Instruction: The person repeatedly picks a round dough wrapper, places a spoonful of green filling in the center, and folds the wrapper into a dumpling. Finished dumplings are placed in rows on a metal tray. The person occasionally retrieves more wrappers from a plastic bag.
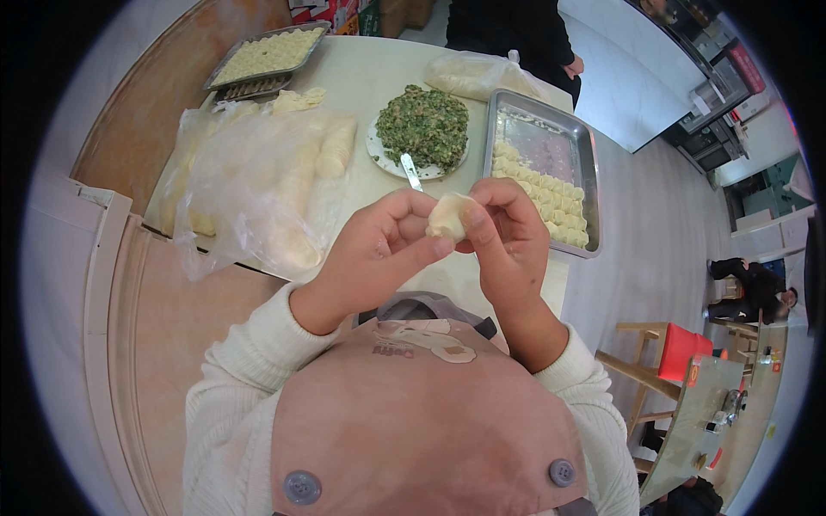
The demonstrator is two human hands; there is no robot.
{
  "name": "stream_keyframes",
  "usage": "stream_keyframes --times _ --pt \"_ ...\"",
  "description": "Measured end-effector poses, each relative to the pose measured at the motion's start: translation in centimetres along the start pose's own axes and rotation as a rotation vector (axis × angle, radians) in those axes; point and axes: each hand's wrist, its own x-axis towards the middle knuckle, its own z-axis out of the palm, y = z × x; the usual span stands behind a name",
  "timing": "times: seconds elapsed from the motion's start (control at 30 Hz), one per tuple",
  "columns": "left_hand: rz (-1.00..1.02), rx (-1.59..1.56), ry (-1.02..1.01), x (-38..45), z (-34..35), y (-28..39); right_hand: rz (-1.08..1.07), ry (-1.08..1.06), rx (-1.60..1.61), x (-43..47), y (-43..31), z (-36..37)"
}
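Note:
A folded dumpling [450,216] of pale dough is pinched between the fingers and thumbs of my left hand [393,242] and my right hand [510,235], above the table's near part. Just beyond them a white plate [373,143] carries a heap of green chopped filling [423,126], with a metal spreader [411,173] resting in its near edge. To the right, a metal tray [595,193] holds rows of folded dumplings [555,203] in its nearer half. Clear plastic bags [251,174] cover stacks of dough wrappers [334,148] on the left.
At the table's far left, a tray full of dumplings [268,57] sits above another tray. A tied plastic bag [477,74] lies behind the plate. Someone in black [510,32] stands at the table's far side. Further right are a red chair [684,351] and a seated person [755,290].

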Motion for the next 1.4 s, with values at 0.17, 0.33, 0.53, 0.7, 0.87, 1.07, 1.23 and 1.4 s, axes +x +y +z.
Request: stream_keyframes --times 0.17,0.33,0.53,0.7,0.87,1.07,1.23,1.4 --pt "0.074 0.01 0.052 0.5 -0.7 -0.6 -0.055 0.03 0.006 0.6 0.6 0.5" --pt "0.245 -0.025 0.177 1.0 -2.1 -1.1 -0.061 0.069 -0.035 1.4 1.4 0.7" --pt "0.228 0.069 0.239 0.4 -3.8 -1.4 -0.057 0.015 -0.215 2.2 2.5 1.5" --pt "0.102 0.161 0.287 0.3 -5.1 -2.0 -0.439 0.03 -0.629 3.4 3.3 2.0" --pt "0.079 0.094 0.287 0.9 -6.1 -2.5 -0.551 -0.041 -0.787 4.0 3.2 2.2" --pt "0.086 -0.087 0.328 1.2 -6.6 -2.7 -0.546 -0.126 -0.755 4.6 3.6 2.9" --pt "0.126 -0.136 0.322 1.2 -6.9 -2.6 -0.51 -0.081 -0.751 4.9 4.0 3.1" --pt "0.1 -0.04 0.316 1.1 -6.9 -2.5 -0.51 -0.1 -0.789 5.0 4.2 3.2"
